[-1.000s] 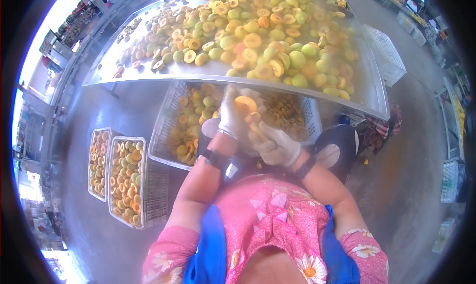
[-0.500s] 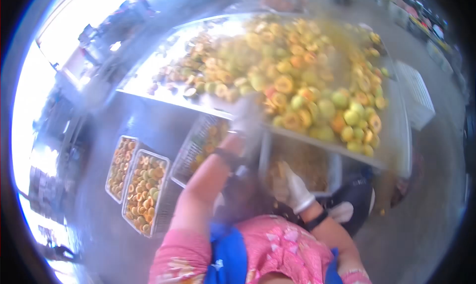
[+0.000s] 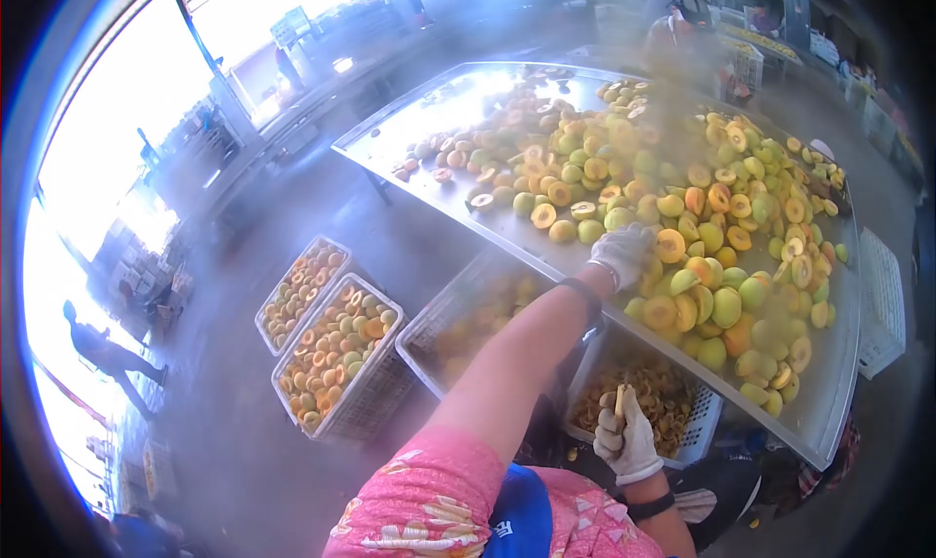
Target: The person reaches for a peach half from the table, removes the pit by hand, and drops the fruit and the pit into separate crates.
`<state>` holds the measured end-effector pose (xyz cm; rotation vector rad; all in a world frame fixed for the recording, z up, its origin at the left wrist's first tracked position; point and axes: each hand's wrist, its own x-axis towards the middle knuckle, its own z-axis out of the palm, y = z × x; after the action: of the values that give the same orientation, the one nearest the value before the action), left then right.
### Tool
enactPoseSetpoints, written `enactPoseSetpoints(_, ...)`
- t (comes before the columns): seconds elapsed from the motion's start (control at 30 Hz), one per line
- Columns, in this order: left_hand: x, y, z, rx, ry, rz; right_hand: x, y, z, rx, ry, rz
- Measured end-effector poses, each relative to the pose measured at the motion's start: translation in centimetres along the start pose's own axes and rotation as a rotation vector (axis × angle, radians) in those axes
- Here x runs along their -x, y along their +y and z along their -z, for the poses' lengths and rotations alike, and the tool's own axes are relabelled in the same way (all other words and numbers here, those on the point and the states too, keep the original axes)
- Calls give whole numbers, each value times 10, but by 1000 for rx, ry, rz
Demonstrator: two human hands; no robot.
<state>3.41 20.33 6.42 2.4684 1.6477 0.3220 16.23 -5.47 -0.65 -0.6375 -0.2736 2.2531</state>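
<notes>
Halved yellow and green fruits are heaped on a large metal table. My left hand, in a pale glove, reaches over the table's near edge with curled fingers among the fruit; what they hold is hidden. Lower down, my gloved right hand is closed around a short, light-brown tool that points up. Beneath that hand, a crate holds many small brown pieces.
A white crate with fruit stands left of my left forearm. Two full fruit crates sit on the floor farther left. An empty-looking crate is right of the table. People appear in the background.
The view has shifted, and the crates and table appear farther right. My left hand has moved from the table's edge onto the fruit. My right hand now shows the tool upright.
</notes>
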Motion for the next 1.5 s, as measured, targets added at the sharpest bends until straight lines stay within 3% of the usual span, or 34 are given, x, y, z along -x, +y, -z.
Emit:
enactPoseSetpoints(0.23, 21, 7, 8, 125, 13, 126, -5, 6, 9, 20, 43, -16)
enactPoseSetpoints(0.3, 18, -1, -5, 291, 109, 279, -7, 5, 8, 46, 25, -3)
enactPoseSetpoints(0.33, 8, -24, -46, 291, 376, 191, -4, 7, 9, 57, 15, 13)
enactPoseSetpoints(0.37, 21, -19, -31, 456, 284, 315, -1, 7, 6, 86, 61, 9)
enactPoseSetpoints(0.4, 24, -27, -32, 680, 237, 304, -1, 6, 0, 115, 112, 8)
enactPoseSetpoints(0.43, 30, -33, -37, 1060, 232, 250, 0, 6, -6, 132, 196, 15)
enactPoseSetpoints(0.47, 68, -1, 2, 1438, 304, 304, 0, 6, -3, 161, 193, 12)
enactPoseSetpoints(0.53, 61, -14, -34, 1517, 289, 245, -5, 13, 2, 285, 263, 139)
enactPoseSetpoints(0.57, 78, -21, -13, 1795, 292, 305, -8, 16, 5, 357, 289, 193)
enactPoseSetpoints(0.67, 100, -31, -30, 1885, 207, 246, -17, 22, 10, 613, 286, 462)
enactPoseSetpoints(0.73, 111, -38, -57, 1616, 165, 63, -17, 21, 5, 809, 318, 635)
enactPoseSetpoints(0.77, 119, -32, -61, 1529, 146, 4, -11, 18, -1, 817, 346, 588)
enactPoseSetpoints(0.83, 151, 8, -30, 2532, -83, 118, 2, 11, -17, 833, 398, 493)
enactPoseSetpoints(0.9, 162, 15, -39, 2539, -125, 138, 6, 9, -23, 864, 400, 500)
enactPoseSetpoints(0.93, 166, 16, -44, 1882, 32, 71, 8, 8, -25, 871, 405, 498)
enactPoseSetpoints(1.03, 176, 26, -49, 1250, 118, 36, 9, 8, -27, 954, 433, 549)
enactPoseSetpoints(1.1, 181, 27, -53, 2442, -172, 134, 9, 8, -28, 1004, 457, 592)
enactPoseSetpoints(1.17, 187, 31, -56, 2350, -172, 200, 10, 8, -34, 1066, 479, 631)
enactPoseSetpoints(1.23, 197, 41, -51, 2466, -159, 284, 12, 7, -43, 1021, 490, 595)
enactPoseSetpoints(1.37, 204, 37, -67, 2286, -101, 115, 12, 6, -49, 1028, 488, 544)
enactPoseSetpoints(1.43, 210, 45, -54, 2357, -106, 181, 8, 9, -48, 1038, 470, 659)
enactPoseSetpoints(1.5, 212, 49, -49, 2428, -113, 249, 10, 10, -51, 1062, 497, 635)
